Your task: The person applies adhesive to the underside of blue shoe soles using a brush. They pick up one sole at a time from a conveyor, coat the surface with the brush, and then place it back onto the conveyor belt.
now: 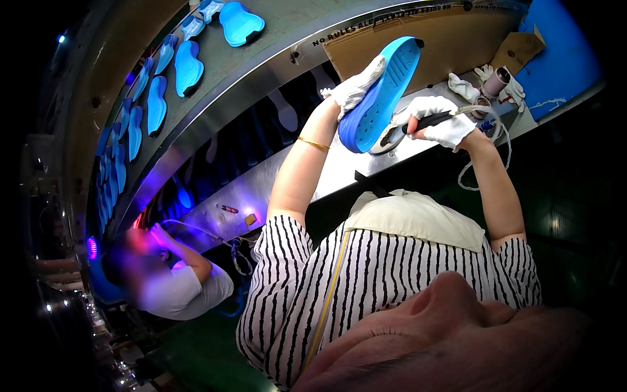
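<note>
In my left hand (360,85), wearing a white glove, is a blue shoe sole (386,91). The sole is tilted upright, its bright blue patterned face toward the right and its darker blue side against my palm. My right hand (452,125) is in a white glove that leaves fingertips bare. Its fingers close around the black handle of a brush (430,122). The brush's head lies close beside the sole's lower end; whether it touches is unclear. From the handle, a pale flexible tube (501,127) loops down to the right.
A conveyor belt (219,68) carrying several blue soles curves along the left and far side. Cardboard (428,55) stands behind the metal worktop (261,179). White gloves (462,86) and a thread spool (496,81) lie at the right. Another person (176,281) works at the left.
</note>
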Demonstrator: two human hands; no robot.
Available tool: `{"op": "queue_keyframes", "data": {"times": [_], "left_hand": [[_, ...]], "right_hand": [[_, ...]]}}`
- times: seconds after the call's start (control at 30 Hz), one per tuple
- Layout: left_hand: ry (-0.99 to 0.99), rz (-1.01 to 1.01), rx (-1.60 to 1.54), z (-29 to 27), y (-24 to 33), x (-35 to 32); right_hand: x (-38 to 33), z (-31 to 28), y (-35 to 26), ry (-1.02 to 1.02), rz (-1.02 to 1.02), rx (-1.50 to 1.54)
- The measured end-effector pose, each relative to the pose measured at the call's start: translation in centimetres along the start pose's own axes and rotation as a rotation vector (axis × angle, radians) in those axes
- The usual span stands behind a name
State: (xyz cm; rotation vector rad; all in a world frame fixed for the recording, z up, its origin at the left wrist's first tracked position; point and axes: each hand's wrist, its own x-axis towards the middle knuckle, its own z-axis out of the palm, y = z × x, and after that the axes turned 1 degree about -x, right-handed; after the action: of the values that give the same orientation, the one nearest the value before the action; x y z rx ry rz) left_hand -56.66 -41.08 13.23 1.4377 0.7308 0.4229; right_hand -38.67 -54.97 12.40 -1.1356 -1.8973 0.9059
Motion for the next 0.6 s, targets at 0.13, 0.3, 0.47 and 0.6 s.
{"op": "queue_keyframes", "data": {"times": [0.13, 0.3, 0.47, 0.6], "left_hand": [[-0.017, 0.022, -0.102, 0.5, 0.4, -0.5], [-0.058, 0.105, -0.160, -0.9, -0.2, -1.2], [-0.072, 0.447, -0.868, -0.5, 2.0, -4.8], [-0.265, 0.388, -0.703, -2.4, -5.5, -3.0]], "right_hand": [[0.4, -0.4, 0.8, 0.178, -0.125, 0.143], [-0.2, -1.9, -0.7, 0.050, -0.196, 0.015], [-0.7, -1.8, -1.6, 0.280, -0.154, 0.329], [-0.9, 0.1, 0.1, 0.425, -0.132, 0.320]]}}
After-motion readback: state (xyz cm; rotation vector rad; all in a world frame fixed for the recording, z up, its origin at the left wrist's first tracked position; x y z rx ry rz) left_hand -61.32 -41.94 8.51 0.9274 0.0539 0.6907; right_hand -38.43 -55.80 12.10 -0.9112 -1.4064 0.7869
